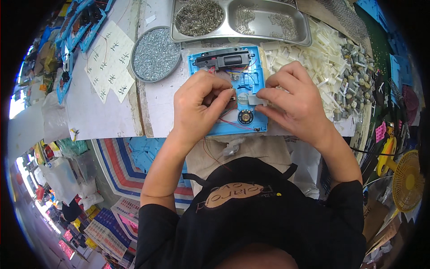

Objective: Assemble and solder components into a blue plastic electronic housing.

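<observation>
On the worktable, an open blue casing is laid flat toward the near edge.
A white piece is grasped at the fingertips of the right hand, over the casing's right side; it could be dropped if that shallow hold slackened. Red wires at the near end could be snagged by a shift of the left hand, seemingly pinched on a tiny part at the casing's middle. That part's kind cannot be told, and the casing's left side is partly covered.
</observation>
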A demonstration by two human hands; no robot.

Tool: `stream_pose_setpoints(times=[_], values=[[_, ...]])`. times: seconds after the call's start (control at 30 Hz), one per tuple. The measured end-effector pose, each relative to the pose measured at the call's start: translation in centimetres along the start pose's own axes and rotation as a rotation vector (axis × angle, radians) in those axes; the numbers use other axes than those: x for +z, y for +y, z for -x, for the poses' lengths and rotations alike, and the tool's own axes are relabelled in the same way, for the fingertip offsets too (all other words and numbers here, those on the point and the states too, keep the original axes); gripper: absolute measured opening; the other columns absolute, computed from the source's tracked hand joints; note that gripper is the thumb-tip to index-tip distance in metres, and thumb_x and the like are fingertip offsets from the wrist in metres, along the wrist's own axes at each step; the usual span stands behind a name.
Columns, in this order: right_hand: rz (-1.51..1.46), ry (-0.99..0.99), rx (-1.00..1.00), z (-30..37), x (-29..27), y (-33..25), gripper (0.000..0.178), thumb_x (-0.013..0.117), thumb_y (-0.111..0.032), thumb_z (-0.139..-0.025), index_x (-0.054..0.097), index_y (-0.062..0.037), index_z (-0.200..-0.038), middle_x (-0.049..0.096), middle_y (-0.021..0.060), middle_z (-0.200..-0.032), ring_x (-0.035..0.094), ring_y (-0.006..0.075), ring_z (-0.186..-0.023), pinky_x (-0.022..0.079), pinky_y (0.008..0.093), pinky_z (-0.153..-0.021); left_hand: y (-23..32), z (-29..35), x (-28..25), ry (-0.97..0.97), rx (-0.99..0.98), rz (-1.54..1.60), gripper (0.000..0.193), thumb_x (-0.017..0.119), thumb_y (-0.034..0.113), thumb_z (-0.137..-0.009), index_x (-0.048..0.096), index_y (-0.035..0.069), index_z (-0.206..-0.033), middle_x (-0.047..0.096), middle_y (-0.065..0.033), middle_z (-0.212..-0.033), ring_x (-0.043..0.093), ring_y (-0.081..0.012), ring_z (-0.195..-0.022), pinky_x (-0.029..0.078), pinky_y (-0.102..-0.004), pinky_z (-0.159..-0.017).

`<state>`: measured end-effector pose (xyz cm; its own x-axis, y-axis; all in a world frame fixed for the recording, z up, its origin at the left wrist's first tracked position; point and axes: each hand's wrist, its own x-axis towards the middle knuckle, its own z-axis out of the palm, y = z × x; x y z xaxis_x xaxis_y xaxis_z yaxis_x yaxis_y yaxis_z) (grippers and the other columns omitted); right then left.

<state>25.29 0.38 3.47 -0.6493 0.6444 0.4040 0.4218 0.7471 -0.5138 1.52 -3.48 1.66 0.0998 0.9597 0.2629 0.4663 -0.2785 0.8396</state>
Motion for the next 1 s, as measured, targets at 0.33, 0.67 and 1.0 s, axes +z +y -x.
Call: stream_pose_setpoints(times=[0.33, 0.67, 1.0], values=[[-0.275, 0.101, 0.081, 1.6, 3.3, 1.8, 0.029, 0.086, -0.016, -0.071, 0.072, -0.0084, -0.095, 0.065, 0.0062, -0.092, 0.058, 0.029, -0.089, 0.049, 0.0392, -0.077, -1.4, 0.7, 0.8, 0.073, 0.047, 0.078, 0.012, 0.08, -0.003, -0.08, 0.071, 0.002, -0.087, 0.066, -0.0061, -0.081, 0.058, -0.0126, -0.062, 0.045, -0.0254, -0.053], [-0.025, -0.016, -0.01, 0.7, 2.8, 2.0, 0.023, 0.08, -0.021, -0.07, 0.064, -0.0094, -0.081, 0.057, 0.0072, -0.084, 0.056, 0.0311, -0.087, 0.045, 0.0444, -0.082, -1.8, -0.6, 1.1, -0.017, 0.128, 0.028, 0.006, 0.073, -0.001, -0.083, 0.07, 0.002, -0.087, 0.07, -0.0116, -0.085, 0.068, -0.0261, -0.08, 0.052, -0.0416, -0.096], [0.196, 0.007, 0.128, 1.6, 7.8, 1.7, 0.023, 0.076, -0.042, -0.072, 0.078, -0.0212, -0.081, 0.071, -0.0066, -0.092, 0.057, 0.0251, -0.108, 0.046, 0.0464, -0.082, -6.2, 1.5, 0.8, -0.085, -0.022, 0.183, 0.022, 0.068, 0.015, -0.101, 0.064, -0.006, -0.109, 0.07, -0.0156, -0.094, 0.064, -0.0185, -0.074, 0.055, -0.0295, -0.064]])
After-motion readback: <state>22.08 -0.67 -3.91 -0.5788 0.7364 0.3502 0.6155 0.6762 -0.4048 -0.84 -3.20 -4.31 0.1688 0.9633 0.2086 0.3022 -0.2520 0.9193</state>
